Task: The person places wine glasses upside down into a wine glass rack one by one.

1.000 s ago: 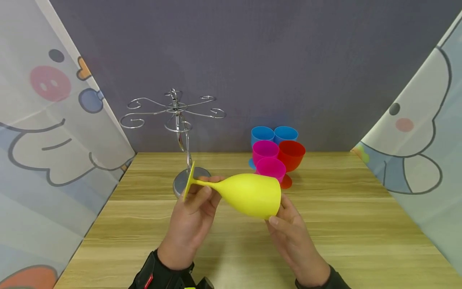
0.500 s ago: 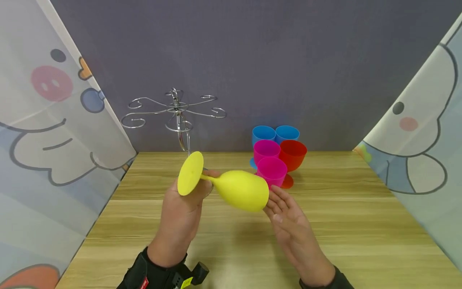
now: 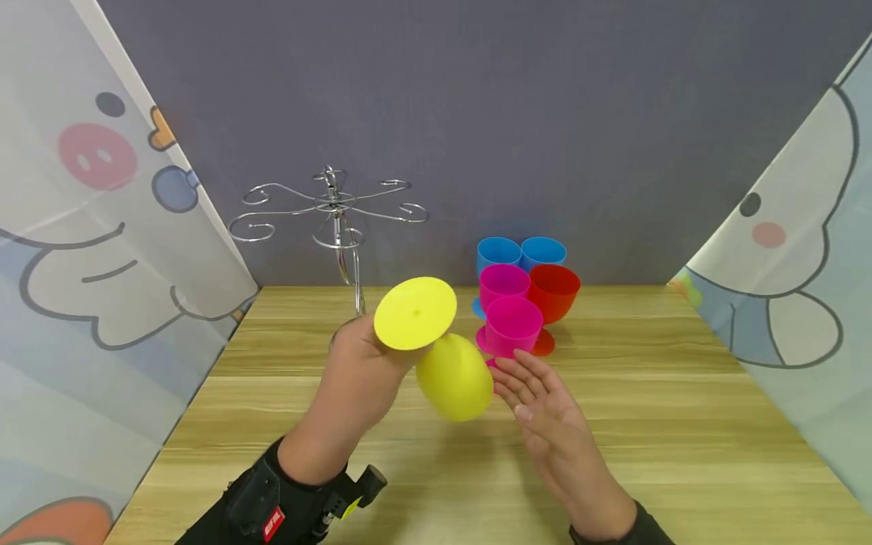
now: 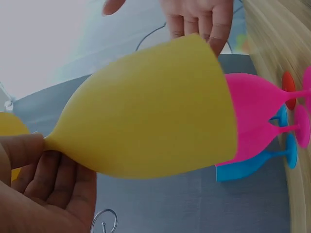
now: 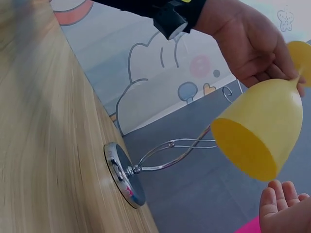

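Yellow goblet (image 3: 455,382): held aloft over the near middle of the surface (image 3: 681,446), tilted, foot (image 3: 415,313) up, mouth (image 5: 245,148) down. Left hand (image 3: 364,371) pinches the stem (image 4: 49,142); likely reason: narrowest part, and the wide foot above should limit slipping. Right hand (image 3: 552,424): fingers extended, just beside the mouth, perhaps as a guard; contact cannot be told. Far, right of centre: two pink goblets (image 3: 514,325), red goblet (image 3: 554,294), two blue goblets (image 3: 498,253), upright, closely grouped, probably to save room. Far left: wire rack (image 3: 334,203); its broad base (image 5: 131,172) presumably steadies the spread arms.
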The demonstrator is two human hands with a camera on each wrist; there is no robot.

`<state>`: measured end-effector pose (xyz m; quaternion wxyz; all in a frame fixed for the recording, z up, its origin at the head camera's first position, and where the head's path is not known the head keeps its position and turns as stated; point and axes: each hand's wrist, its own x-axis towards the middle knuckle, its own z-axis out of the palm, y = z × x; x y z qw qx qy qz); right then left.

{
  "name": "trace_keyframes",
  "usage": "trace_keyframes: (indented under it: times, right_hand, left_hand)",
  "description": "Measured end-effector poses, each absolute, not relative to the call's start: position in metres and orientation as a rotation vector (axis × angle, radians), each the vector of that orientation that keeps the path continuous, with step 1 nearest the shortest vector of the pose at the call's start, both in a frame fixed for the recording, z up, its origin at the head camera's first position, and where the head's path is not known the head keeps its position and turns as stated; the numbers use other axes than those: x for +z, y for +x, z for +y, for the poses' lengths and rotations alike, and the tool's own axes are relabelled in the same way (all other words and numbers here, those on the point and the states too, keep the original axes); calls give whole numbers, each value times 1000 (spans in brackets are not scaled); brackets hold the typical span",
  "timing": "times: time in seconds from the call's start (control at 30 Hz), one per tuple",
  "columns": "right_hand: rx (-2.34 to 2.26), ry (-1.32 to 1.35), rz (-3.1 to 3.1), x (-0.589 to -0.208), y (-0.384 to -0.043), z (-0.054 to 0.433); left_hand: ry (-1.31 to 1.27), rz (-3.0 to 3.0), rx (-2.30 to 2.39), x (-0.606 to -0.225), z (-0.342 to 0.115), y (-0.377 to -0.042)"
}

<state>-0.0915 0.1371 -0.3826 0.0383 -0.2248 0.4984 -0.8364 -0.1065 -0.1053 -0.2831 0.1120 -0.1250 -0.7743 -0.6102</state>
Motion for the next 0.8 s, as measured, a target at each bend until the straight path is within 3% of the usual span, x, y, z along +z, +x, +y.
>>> trace_keyframes:
  times: [0.2,0.5,0.8]
  right_hand:
    - [-2534,-723,1645,-386,-94,140]
    - [-2094,-834,2398,-381,-100,137]
    - [-1959,-867,2441,-376,-112,132]
  left_hand:
    - [-445,-2381,-1678,-282,-100,-111]
    - [-479,-2435,-1617,-276,-94,-112]
    - [-586,-2452,-1642,-272,-84,-112]
